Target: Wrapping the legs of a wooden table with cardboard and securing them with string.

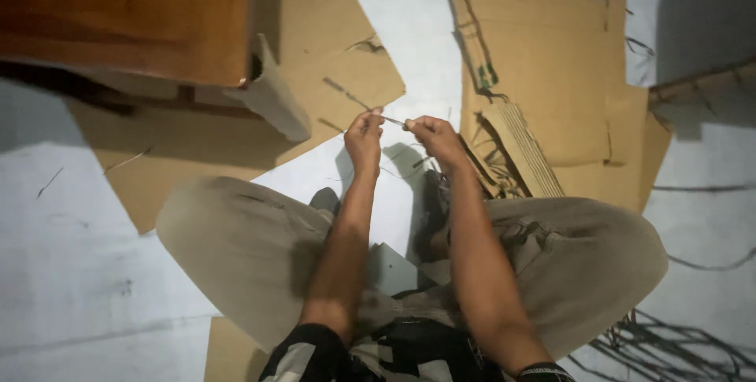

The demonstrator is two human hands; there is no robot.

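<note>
**Head view: both hands pinch a thin strip above the floor**

Head view, looking down on a person seated cross-legged on a pale floor [71, 272]. The left hand [363, 139] and the right hand [435, 139] are raised side by side in front of the knees, each with fingertips closed on one end of a thin strip [394, 121], a short dark sliver stretched between them. The strip is held in the air, clear of the floor and of the cardboard around it.

Step in hand, as a judgement: the strip is being drawn taut or worked between the fingertips. The hands appear to need a firm pinch at both ends and a steady, even pull, since so slight a piece could slip or snap.

Cardboard: a large flat brown sheet [346, 59] lies ahead and to the left, partly under a wooden cabinet [126, 16]. To the right lies a stack of flattened brown cardboard [551, 59] with a narrow folded edge bearing small dark green marks; a ribbed corrugated piece [524, 150] leans against it, just beside the right hand. A heap of loose dark strips [669, 346] lies at lower right. No label is legible.
</note>
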